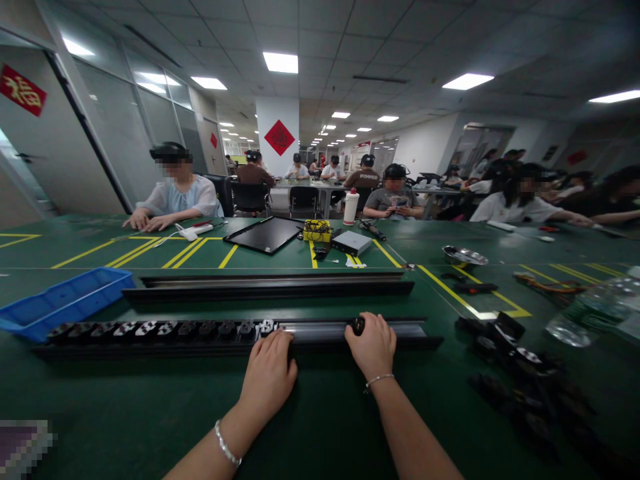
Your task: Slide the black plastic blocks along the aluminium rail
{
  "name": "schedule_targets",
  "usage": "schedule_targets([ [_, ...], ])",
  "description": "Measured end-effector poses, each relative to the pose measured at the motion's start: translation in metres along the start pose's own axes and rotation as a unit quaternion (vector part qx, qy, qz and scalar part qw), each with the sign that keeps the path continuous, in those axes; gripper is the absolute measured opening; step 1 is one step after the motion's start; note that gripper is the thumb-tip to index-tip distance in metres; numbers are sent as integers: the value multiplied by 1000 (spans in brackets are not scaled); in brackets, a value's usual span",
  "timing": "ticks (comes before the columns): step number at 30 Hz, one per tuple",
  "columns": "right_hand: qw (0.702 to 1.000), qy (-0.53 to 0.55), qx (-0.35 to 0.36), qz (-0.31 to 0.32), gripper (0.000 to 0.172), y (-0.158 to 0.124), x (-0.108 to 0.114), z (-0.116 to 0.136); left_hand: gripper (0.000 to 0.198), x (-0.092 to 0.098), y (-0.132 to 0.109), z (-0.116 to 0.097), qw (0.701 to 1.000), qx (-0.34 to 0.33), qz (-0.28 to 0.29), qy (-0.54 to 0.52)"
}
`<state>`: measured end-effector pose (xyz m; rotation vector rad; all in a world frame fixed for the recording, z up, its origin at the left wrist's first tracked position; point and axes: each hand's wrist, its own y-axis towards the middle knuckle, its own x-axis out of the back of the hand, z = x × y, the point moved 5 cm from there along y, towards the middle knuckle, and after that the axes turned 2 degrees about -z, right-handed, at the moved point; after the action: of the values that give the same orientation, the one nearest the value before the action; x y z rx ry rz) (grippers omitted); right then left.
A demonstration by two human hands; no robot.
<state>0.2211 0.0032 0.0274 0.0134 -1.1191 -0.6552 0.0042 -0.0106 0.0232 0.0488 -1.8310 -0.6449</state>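
A long black rail (320, 333) lies across the green table in front of me. Its left part carries a row of several small black-and-silver parts (187, 329), set side by side in the channel. At the right end of that row is my left hand (270, 367), its fingers curled down over the rail; what they grip is hidden. Farther right along the rail, my right hand (373, 343) is closed around a small dark rounded part (358, 325), just over the bare stretch of the channel. Most of that part is covered by the fingers.
Behind is a second long black rail (280, 287). A blue bin (70, 300) stands left; a pile of black parts (520, 373) and a clear plastic bottle (595, 307) are right. Farther back are a black panel (265, 235), a metal bowl (464, 256) and seated people.
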Motion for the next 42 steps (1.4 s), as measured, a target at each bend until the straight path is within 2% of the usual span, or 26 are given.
schedule_targets([
  [17,1000,10,2,21,39,0,3,2,38,-1,0,1,1000,8,11,-15],
  [26,1000,4,3,9,34,0,5,3,38,0,0,0,1000,0,-3,-5],
  [42,999,12,-11,28,38,3,8,-2,38,0,0,1,1000,7,4,-14],
])
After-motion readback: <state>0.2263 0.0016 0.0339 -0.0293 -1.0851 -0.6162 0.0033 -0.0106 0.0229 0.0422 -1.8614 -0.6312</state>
